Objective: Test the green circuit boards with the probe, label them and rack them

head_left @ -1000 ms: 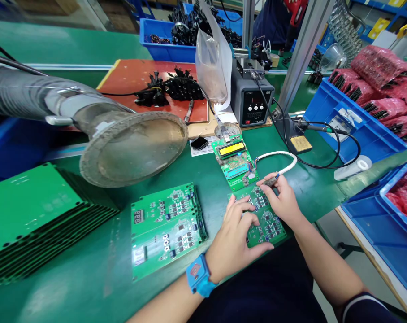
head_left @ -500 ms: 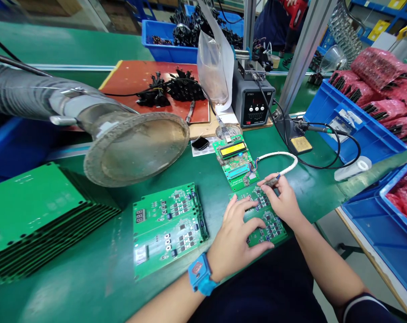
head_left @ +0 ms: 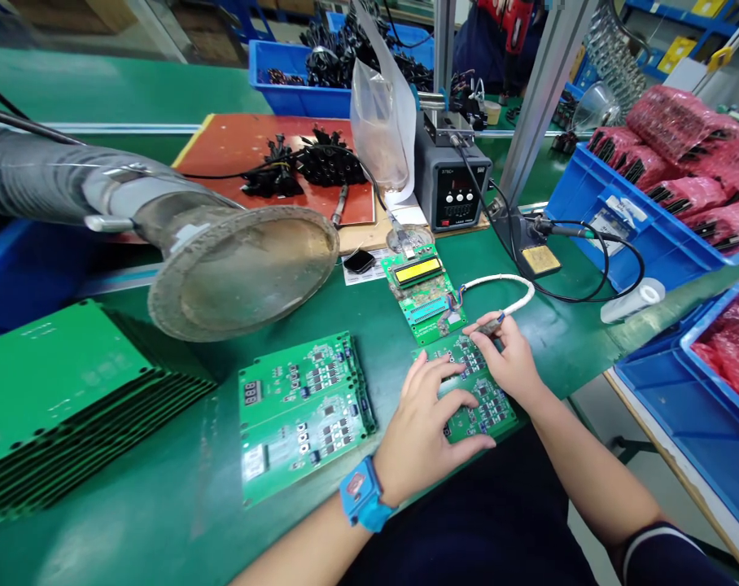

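A green circuit board (head_left: 485,407) lies on the bench in front of me. Spread across its left part is my left hand (head_left: 427,431), fingers apart, with a blue wrist strap behind it. My right hand (head_left: 507,358) pinches a small probe connector (head_left: 488,325) over the board's upper edge; its tip is too small to make out. From the connector a white sleeved cable (head_left: 516,281) curves back to a programmer board (head_left: 423,293) with a yellow display and a blue socket. Left of my hands lies a stack of similar circuit boards (head_left: 305,415).
A fume extraction hood (head_left: 244,273) hangs at the left over the bench, near a tall stack of green boards (head_left: 58,366). A soldering station (head_left: 452,175) and iron stand (head_left: 528,244) are behind. Blue bins (head_left: 619,220) with pink-wrapped parts stand right.
The whole view has shifted slightly. Both hands keep the same pose on the board, and the connector stays in my right hand.
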Demonstrator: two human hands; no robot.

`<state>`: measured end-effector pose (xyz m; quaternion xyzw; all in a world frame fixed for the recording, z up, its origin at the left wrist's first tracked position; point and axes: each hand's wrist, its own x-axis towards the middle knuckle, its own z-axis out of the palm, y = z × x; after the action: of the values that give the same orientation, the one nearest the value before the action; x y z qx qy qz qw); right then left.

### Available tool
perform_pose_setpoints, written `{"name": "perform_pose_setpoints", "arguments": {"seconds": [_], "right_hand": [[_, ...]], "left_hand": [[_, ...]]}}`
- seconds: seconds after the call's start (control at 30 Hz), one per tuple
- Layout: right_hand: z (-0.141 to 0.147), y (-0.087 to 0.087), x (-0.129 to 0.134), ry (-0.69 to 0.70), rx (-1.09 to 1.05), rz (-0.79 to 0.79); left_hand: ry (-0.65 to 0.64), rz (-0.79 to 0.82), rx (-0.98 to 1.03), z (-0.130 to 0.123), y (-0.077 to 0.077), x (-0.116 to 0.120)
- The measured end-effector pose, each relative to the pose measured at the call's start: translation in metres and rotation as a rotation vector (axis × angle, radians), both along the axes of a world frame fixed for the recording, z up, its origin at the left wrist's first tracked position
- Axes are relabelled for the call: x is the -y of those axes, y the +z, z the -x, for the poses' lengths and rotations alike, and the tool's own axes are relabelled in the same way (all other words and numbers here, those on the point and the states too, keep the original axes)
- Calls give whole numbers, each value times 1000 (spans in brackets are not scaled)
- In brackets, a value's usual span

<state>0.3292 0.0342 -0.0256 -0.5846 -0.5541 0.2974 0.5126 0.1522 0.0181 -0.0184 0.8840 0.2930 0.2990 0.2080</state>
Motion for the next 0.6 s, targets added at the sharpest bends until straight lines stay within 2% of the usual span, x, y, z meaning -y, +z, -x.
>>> {"name": "perform_pose_setpoints", "arguments": {"seconds": [0.13,0.23,0.4,0.6], "right_hand": [[-2,0,6,-25,-44,-40],[-6,1,26,-35,-77,-69],[-13,3,61,26,-2,15],[-12,1,64,35,20,8]], "left_hand": [[5,-12,8,0,0,0],[18,-4,14,0,0,1],[13,3,16,-1,0,1],[11,8,8,0,2,1]]}}
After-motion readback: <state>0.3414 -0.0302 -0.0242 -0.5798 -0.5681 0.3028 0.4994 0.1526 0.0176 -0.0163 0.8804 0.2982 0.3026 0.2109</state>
